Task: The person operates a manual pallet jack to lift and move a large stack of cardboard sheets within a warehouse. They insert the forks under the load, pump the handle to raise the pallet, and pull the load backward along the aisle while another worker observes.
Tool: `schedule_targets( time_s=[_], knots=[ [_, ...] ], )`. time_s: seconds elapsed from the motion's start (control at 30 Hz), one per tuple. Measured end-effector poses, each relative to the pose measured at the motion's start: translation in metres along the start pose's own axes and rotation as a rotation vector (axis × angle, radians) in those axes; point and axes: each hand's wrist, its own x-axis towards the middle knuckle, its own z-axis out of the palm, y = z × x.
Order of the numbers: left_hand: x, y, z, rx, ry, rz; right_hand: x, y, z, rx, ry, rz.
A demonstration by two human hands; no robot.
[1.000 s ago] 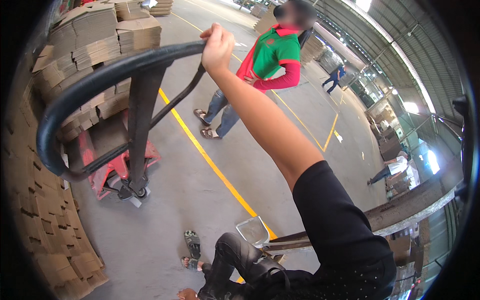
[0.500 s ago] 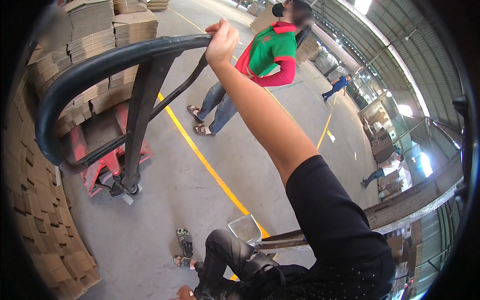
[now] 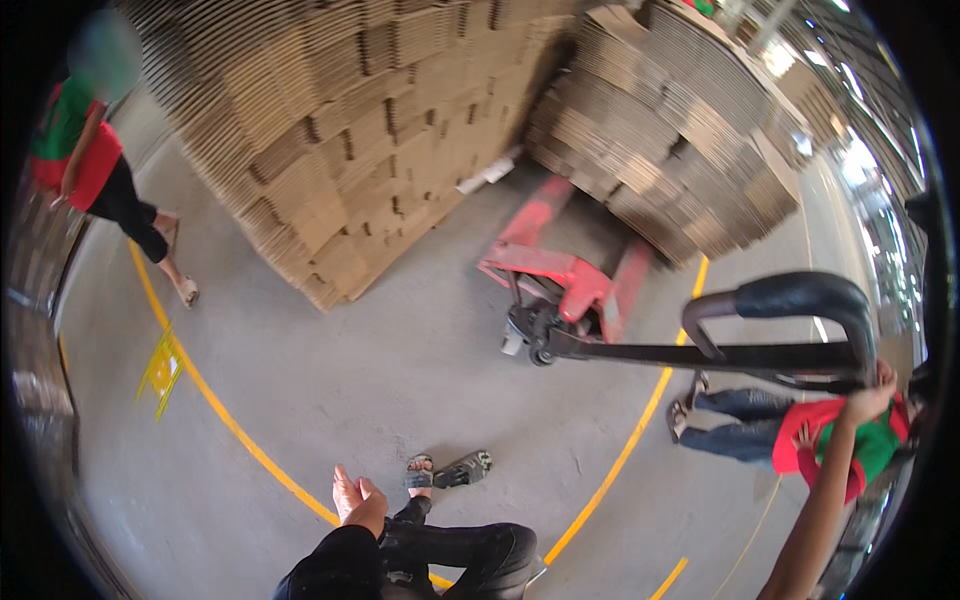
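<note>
My right hand point(image 3: 872, 396) is closed around the black loop handle point(image 3: 806, 296) of a red pallet jack point(image 3: 572, 278), with my arm stretched out to the right. The handle's dark shaft slants low toward me from the wheels. Two red forks point away toward a tall stack of flat cardboard point(image 3: 690, 120); whether they run beneath it I cannot tell. My left hand point(image 3: 360, 500) hangs in front of my body, fingers loosely stretched and holding nothing. Below it are my sandalled feet point(image 3: 448, 471) on the grey floor.
A large wall of stacked flat cardboard point(image 3: 340, 150) stands ahead, left of the jack. A person in green and red point(image 3: 790, 432) is close beside the handle on the right; another person point(image 3: 95, 160) stands far left. Yellow lines point(image 3: 240, 430) and a yellow floor marking point(image 3: 162, 374) cross the floor.
My view has swung left, so the jack now appears right of centre. The handle has dropped lower, still in my right hand. My left hand has come further into view.
</note>
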Motion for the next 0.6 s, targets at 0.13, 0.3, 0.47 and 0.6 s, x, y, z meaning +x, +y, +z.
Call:
schedule_targets(
  time_s=[0.13,0.3,0.47,0.6],
  knots=[
    [0.009,-0.002,0.002,-0.226,-0.266,-0.148,0.001,0.018,0.000,-0.055,-0.027,-0.100],
    [0.002,-0.010,0.054,1.512,-0.586,-0.320,-0.015,0.006,0.003,-0.339,-0.096,-0.283],
    [-0.037,-0.021,0.110,2.323,-0.397,-0.061,-0.025,0.018,0.013,-0.457,-0.141,-0.291],
    [-0.071,-0.003,0.120,2.267,-0.431,-0.038,-0.025,0.052,0.032,-0.414,-0.165,-0.193]
  ],
)
